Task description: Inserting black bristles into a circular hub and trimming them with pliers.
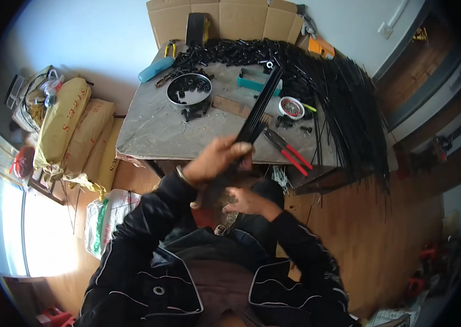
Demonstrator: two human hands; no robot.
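Note:
My left hand (217, 158) is closed around a bundle of thin black rods (261, 103), which slants up and away over the table's front edge. Lower down, above my lap, my right hand (252, 201) has its fingers apart, and I see nothing in it. Red-handled pliers (290, 155) lie on the table right of the bundle. A round pan (208, 99) with small black parts stands to the left, and a flat wooden strip (230, 106) lies between. A small bowl of tiny metal pieces (291, 108) and a teal tray (246, 83) are beyond the pliers.
Small black parts (225, 53) are heaped along the back of the grey table (148, 131), before a cardboard sheet (236, 22). Long black rods (350, 109) overhang its right edge. Stacked sacks (69, 125) and a plastic bag (110, 215) stand left.

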